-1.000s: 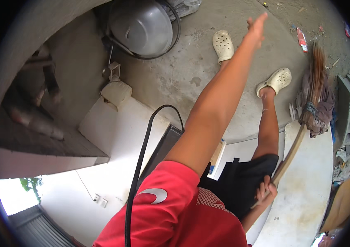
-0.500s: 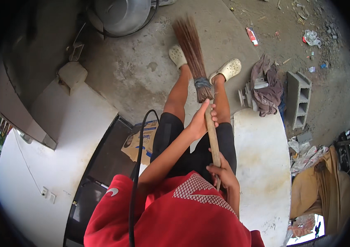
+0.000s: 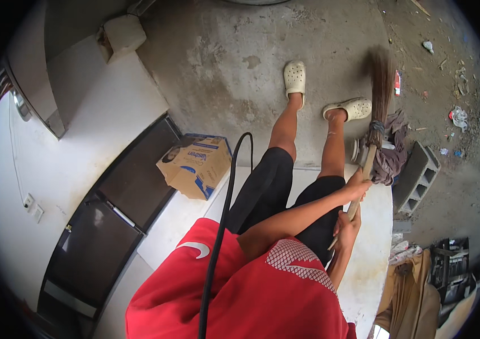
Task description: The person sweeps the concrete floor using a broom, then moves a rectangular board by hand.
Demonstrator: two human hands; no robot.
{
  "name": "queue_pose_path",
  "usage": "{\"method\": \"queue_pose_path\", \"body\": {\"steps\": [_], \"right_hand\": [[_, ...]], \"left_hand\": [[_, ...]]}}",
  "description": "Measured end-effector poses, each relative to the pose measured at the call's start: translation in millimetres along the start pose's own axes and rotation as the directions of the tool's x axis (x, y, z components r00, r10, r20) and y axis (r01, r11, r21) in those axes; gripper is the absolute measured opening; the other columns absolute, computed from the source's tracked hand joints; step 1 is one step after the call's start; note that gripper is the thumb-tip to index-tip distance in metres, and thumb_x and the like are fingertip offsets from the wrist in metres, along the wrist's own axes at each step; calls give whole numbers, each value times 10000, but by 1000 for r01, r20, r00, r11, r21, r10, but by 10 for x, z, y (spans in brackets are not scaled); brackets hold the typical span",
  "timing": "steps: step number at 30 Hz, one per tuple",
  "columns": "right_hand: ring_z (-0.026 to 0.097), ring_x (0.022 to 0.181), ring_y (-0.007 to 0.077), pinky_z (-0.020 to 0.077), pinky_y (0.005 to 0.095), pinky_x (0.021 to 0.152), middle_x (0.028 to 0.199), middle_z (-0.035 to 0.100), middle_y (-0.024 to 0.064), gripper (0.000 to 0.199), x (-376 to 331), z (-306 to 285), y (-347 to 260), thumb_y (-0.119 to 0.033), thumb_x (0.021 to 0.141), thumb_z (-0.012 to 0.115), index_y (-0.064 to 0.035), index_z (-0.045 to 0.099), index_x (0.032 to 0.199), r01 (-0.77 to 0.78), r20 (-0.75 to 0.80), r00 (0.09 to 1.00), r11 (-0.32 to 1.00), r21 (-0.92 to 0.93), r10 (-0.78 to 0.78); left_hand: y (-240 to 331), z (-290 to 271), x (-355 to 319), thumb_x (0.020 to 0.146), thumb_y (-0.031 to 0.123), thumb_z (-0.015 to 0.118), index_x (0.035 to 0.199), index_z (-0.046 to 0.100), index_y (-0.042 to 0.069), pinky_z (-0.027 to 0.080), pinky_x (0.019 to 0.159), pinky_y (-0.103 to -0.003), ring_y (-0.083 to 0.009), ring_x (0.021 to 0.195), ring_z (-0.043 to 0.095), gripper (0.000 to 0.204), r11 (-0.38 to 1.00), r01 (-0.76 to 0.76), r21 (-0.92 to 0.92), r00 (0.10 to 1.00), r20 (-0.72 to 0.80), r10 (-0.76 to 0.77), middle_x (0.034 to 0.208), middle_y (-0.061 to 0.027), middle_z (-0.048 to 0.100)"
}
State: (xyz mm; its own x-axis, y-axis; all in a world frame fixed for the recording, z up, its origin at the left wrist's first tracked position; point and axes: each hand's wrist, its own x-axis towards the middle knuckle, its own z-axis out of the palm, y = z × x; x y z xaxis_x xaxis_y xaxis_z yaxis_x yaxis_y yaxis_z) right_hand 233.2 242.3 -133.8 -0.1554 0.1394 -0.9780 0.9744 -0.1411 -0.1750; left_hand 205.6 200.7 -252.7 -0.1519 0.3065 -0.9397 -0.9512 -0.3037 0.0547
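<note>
A stick broom (image 3: 382,96) with brown bristles and a wooden handle slants up and to the right, its bristle end away from me. Blue-grey binding wraps the bristles where they meet the handle. My left hand (image 3: 356,185) is closed round the handle below the binding. Lower down, my right hand (image 3: 347,227) grips the same handle near its thin end. The bristles pass over the edge of the concrete floor (image 3: 223,85), just right of my cream clogs (image 3: 295,78); whether they touch the ground I cannot tell.
A crumpled cloth (image 3: 389,166) and a hollow concrete block (image 3: 418,178) lie at the right. Bits of litter, including a plastic wrapper (image 3: 459,118), dot the dirt ground. At left, a cardboard box (image 3: 197,164) stands by a dark door (image 3: 121,198). A black cable (image 3: 226,214) hangs before me.
Both hands have swung the broom to the right, from before my legs to beside the cloth. The view has shifted, so the large round basin is nearly out of sight at the top.
</note>
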Motion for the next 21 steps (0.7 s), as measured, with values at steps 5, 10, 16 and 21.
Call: {"method": "queue_pose_path", "body": {"steps": [5, 10, 16, 21], "right_hand": [[381, 352, 81, 322, 213, 321, 552, 452, -1, 658, -685, 273, -171, 20, 724, 459, -13, 264, 1352, -64, 13, 998, 968, -242, 69], [418, 381, 74, 322, 221, 339, 617, 497, 15, 625, -459, 1082, -102, 37, 754, 533, -39, 322, 1337, 6, 445, 884, 948, -320, 144], [429, 440, 82, 350, 220, 401, 641, 497, 5, 562, 741, 2811, 80, -123, 758, 597, 24, 419, 1271, 192, 759, 652, 968, -163, -2], [309, 385, 13, 223, 165, 327, 563, 377, -76, 494, 693, 1711, -382, -70, 840, 491, -76, 364, 1318, -133, 306, 940, 988, -78, 150]], "left_hand": [[37, -112, -804, 761, 110, 488, 887, 396, 97, 354, 386, -256, -87, 451, 413, 157, 939, 112, -325, 993, -6, -120, 622, -2, 419], [159, -1407, -1109, 773, 110, 531, 722, 425, 112, 365, 414, -235, -78, 445, 393, 117, 840, -152, -521, 923, -378, -67, 580, 21, 417], [964, -3503, -519, 760, 170, 492, 576, 334, 174, 310, 380, -248, -91, 409, 325, 243, 802, -411, -433, 763, -645, 43, 510, 39, 327], [907, -1941, 326, 713, 95, 493, 756, 537, 12, 468, 513, -388, -251, 582, 588, 103, 996, -77, 47, 872, -481, 90, 655, -117, 573]]}}
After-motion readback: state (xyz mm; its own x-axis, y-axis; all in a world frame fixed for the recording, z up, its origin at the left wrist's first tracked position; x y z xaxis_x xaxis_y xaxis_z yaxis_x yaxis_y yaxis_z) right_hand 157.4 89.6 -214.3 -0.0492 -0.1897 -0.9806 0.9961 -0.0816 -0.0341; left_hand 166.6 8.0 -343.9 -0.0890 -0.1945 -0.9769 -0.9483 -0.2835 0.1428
